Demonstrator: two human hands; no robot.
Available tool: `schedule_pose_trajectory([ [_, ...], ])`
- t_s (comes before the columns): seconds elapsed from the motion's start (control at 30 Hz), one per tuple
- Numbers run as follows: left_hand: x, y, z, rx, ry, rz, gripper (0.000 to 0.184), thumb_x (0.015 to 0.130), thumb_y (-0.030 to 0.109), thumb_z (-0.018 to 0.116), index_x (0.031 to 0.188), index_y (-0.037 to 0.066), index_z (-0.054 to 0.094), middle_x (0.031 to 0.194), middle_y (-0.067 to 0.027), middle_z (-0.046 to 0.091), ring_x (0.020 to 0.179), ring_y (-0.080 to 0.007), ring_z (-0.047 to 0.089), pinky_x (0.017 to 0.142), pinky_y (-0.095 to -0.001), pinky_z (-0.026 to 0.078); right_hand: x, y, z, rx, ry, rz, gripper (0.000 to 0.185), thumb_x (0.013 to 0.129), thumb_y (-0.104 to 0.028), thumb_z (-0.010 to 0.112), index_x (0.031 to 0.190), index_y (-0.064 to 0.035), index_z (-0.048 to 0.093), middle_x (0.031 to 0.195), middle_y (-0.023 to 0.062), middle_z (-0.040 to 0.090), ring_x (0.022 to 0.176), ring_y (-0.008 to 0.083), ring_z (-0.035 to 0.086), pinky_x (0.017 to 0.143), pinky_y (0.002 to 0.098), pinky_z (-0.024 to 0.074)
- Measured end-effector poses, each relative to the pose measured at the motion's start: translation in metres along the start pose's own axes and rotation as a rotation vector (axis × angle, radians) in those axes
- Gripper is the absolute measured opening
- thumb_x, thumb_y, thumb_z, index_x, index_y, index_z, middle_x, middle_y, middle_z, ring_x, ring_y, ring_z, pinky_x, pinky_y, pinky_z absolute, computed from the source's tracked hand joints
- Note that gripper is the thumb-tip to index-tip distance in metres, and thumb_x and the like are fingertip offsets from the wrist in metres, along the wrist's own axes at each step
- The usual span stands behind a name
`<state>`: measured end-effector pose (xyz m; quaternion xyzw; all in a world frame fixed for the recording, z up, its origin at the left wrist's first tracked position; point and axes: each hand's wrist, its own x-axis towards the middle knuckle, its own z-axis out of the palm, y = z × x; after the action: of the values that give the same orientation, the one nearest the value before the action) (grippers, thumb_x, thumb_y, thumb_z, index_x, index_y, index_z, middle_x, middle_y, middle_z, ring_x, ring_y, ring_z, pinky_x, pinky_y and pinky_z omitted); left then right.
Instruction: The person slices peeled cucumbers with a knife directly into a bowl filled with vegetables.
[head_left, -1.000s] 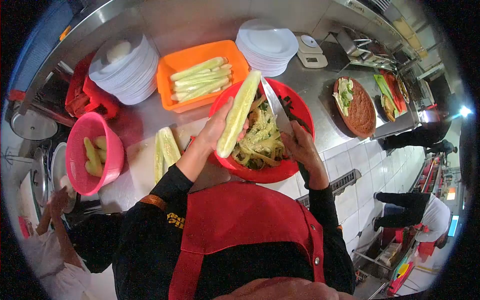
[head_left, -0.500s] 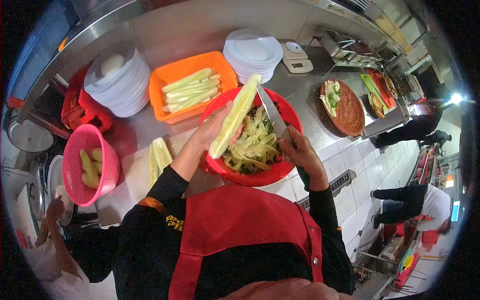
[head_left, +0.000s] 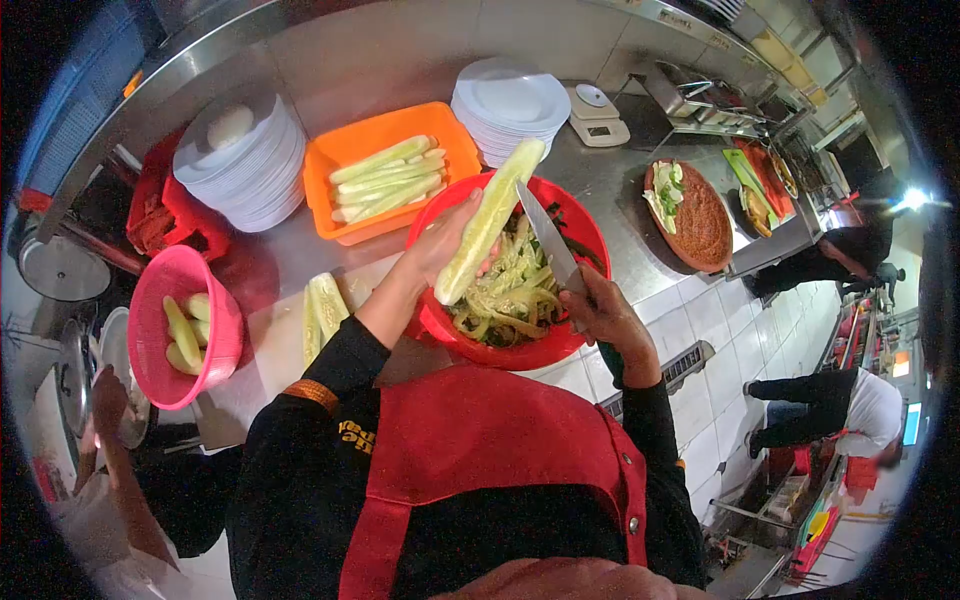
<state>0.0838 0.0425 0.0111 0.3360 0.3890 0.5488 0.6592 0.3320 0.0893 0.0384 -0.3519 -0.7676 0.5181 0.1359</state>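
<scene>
A peeled, halved cucumber (head_left: 490, 222) is gripped in my left hand (head_left: 447, 243), cut face up and tilted over a red bowl (head_left: 597, 222). My right hand (head_left: 612, 318) closes round the handle of a knife (head_left: 550, 238), its tip by the cucumber's side. Below both hands, the bowl holds cucumber peels and seedy scrapings (head_left: 508, 305). More peeled cucumber pieces (head_left: 390, 180) lie in an orange tub (head_left: 318, 190) behind my left hand. Two cucumber halves (head_left: 325, 308) rest on a pale cutting board (head_left: 275, 340) beside my left forearm.
A pink basket (head_left: 225, 345) with whole peeled cucumbers stands at the left. Stacks of white plates (head_left: 270, 180) flank the orange tub. A kitchen scale (head_left: 597, 125) and a brown round dish (head_left: 705, 235) are to the right. Other people (head_left: 868, 415) stand further off.
The cucumber in my left hand has shifted slightly right and up. The knife blade has come down a little along its side, further from the cucumber's top end.
</scene>
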Motion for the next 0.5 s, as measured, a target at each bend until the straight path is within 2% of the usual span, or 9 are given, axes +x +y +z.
schedule_pose_trajectory([
  [0.23,0.007,0.003,-0.004,0.001,0.085,-0.016,0.052,0.091,0.055,0.028,0.102,0.008,0.048,0.064,-0.0046,0.053,0.046,-0.0116,0.050,0.041,-0.0239,0.043,-0.002,0.000,-0.002,-0.066,-0.070,0.020,0.023,0.088,-0.017,0.053,0.104,-0.0027,0.047,0.055,0.0007,0.050,0.040,0.0066,0.044,0.033,0.0219,0.0338],
  [0.3,0.007,0.003,-0.005,0.045,0.061,0.004,0.053,0.090,0.055,0.029,0.103,0.008,0.050,0.067,-0.0051,0.054,0.051,-0.0122,0.052,0.044,-0.0247,0.043,-0.001,0.003,-0.006,-0.090,-0.076,0.026,0.023,0.088,-0.017,0.053,0.105,-0.0030,0.047,0.055,0.0008,0.050,0.040,0.0067,0.044,0.033,0.0221,0.0340],
  [0.37,0.004,0.005,-0.002,0.037,0.035,0.008,0.052,0.091,0.054,0.029,0.102,0.008,0.050,0.067,-0.0051,0.054,0.051,-0.0124,0.053,0.044,-0.0248,0.043,0.001,0.008,-0.007,-0.112,0.067,-0.039,0.023,0.088,-0.017,0.053,0.105,-0.0034,0.047,0.055,0.0006,0.050,0.040,0.0067,0.044,0.033,0.0225,0.0333],
  [0.43,0.006,0.005,0.000,0.031,0.010,0.016,0.052,0.091,0.053,0.029,0.101,0.007,0.051,0.067,-0.0052,0.054,0.052,-0.0127,0.053,0.045,-0.0249,0.044,0.003,0.005,-0.009,-0.103,0.043,-0.033,0.023,0.087,-0.017,0.053,0.105,-0.0035,0.047,0.055,0.0007,0.050,0.040,0.0068,0.044,0.032,0.0228,0.0335],
  [0.5,0.010,0.001,-0.001,0.051,0.037,0.040,0.051,0.091,0.054,0.028,0.103,0.008,0.049,0.064,-0.0044,0.054,0.046,-0.0109,0.051,0.040,-0.0233,0.043,0.005,0.004,-0.011,-0.097,0.013,-0.030,0.023,0.087,-0.017,0.053,0.104,-0.0036,0.047,0.055,0.0007,0.050,0.040,0.0069,0.044,0.032,0.0230,0.0336],
])
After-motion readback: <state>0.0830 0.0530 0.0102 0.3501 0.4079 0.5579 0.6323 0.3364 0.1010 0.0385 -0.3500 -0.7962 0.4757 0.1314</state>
